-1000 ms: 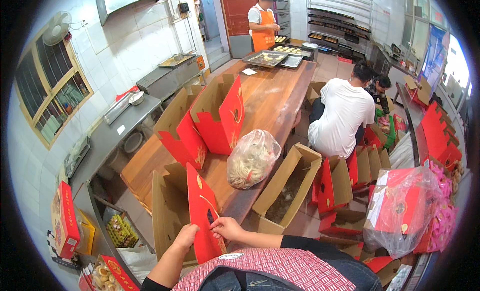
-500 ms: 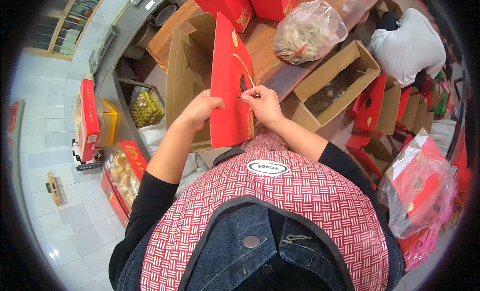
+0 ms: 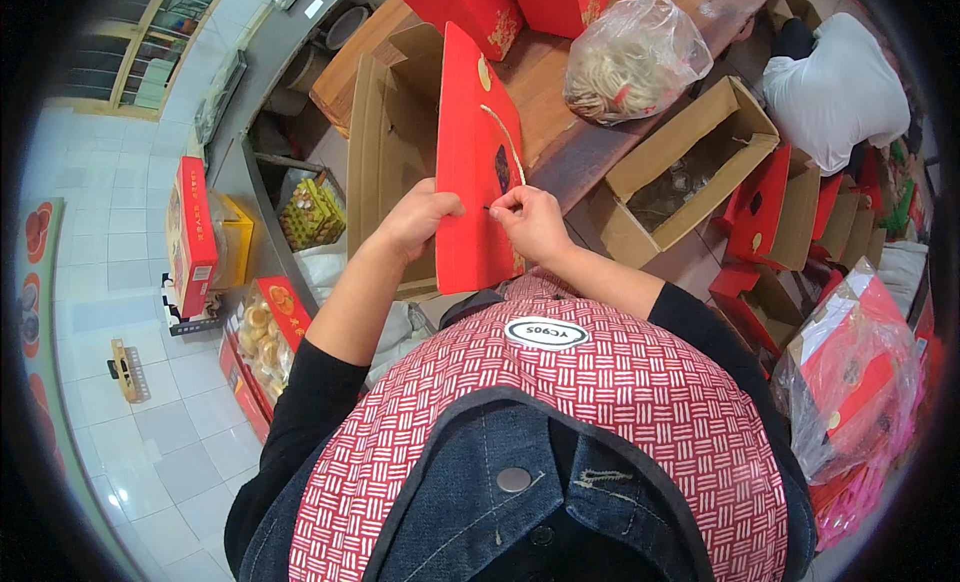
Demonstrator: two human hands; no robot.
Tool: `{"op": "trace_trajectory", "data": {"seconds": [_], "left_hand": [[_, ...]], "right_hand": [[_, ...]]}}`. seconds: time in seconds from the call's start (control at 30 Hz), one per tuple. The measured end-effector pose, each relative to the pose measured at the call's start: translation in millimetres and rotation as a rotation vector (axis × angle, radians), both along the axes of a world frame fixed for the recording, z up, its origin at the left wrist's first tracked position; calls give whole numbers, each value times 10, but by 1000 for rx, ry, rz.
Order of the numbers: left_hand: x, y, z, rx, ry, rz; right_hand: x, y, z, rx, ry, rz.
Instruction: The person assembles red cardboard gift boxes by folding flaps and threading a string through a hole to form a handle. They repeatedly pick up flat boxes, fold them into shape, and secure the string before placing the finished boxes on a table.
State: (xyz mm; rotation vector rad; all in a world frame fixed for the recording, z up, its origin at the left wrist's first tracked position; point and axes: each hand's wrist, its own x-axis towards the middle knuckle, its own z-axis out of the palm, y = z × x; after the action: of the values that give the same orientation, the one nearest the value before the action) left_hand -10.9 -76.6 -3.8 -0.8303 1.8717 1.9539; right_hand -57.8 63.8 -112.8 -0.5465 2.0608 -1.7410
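Note:
A red cardboard gift box panel with gold print stands upright in front of me. My left hand is closed on its left edge, the thumb lying on the red face. A pale twisted cord runs down that face, from its upper part to my right hand. The right fingers are pinched together close to the panel, at the lower end of the cord. A small dark tip shows at these fingertips; I cannot tell what it is. Beside the right hand is a dark patch on the panel.
Behind the panel stands an open brown carton. On the wooden table are more red boxes and a clear bag of pale cords. Another open carton is to the right, near a person in white.
The whole view has shifted a little, so things appear farther right. My right fingertips have moved slightly down the red panel toward me. The left hand keeps its hold.

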Motion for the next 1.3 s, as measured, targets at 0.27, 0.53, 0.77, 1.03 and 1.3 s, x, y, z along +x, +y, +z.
{"op": "trace_trajectory", "data": {"seconds": [0.27,0.53,0.77,1.03,1.3], "left_hand": [[118,-46,-105,52,-19,-44],[77,-194,-532,-53,-29,-119],[-5,-92,-741,114,-105,-33],[-33,-98,-622,-53,-112,21],[-251,59,-212,-735,159,-279]], "right_hand": [[-52,-45,101,49,560,78],[-25,-145,120,186,430,204],[-82,-29,196,310,214,255],[-234,480,-533,580,1122,499],[-120,191,-863,605,1142,407]]}}
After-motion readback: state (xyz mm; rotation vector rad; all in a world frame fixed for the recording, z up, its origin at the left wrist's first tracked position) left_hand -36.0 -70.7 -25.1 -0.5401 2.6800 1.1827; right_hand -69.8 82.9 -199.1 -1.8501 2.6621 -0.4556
